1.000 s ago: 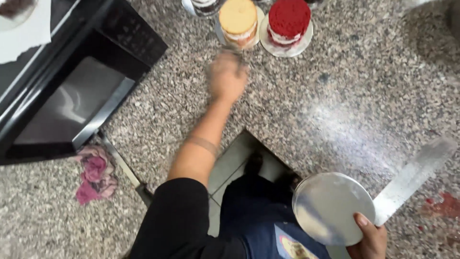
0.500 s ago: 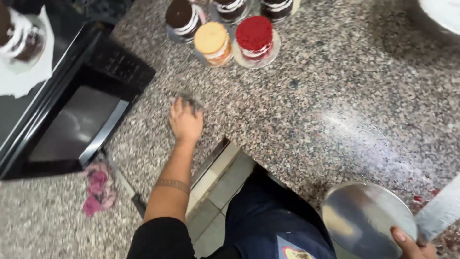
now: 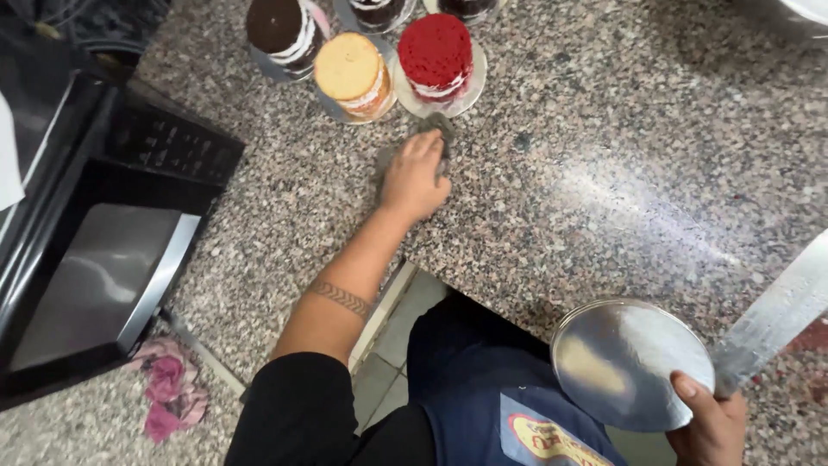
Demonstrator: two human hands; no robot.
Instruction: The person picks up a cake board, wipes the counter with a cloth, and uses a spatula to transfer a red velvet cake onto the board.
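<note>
Your left hand (image 3: 414, 177) flat on a grey cloth (image 3: 435, 129) on the granite counter (image 3: 604, 155), right hand (image 3: 709, 423) gripping round metal plate (image 3: 625, 362) and long blade (image 3: 772, 315).

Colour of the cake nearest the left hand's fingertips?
Red, with white filling layers: the red cake, just beyond the left hand. Head view.

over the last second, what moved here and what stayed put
The left hand swept across the granite counter with a grey cloth under it, first pulling back from the small cakes, then returning near them. The right hand kept hold of the round metal plate and long flat blade. The cakes and the microwave stayed put.
</note>
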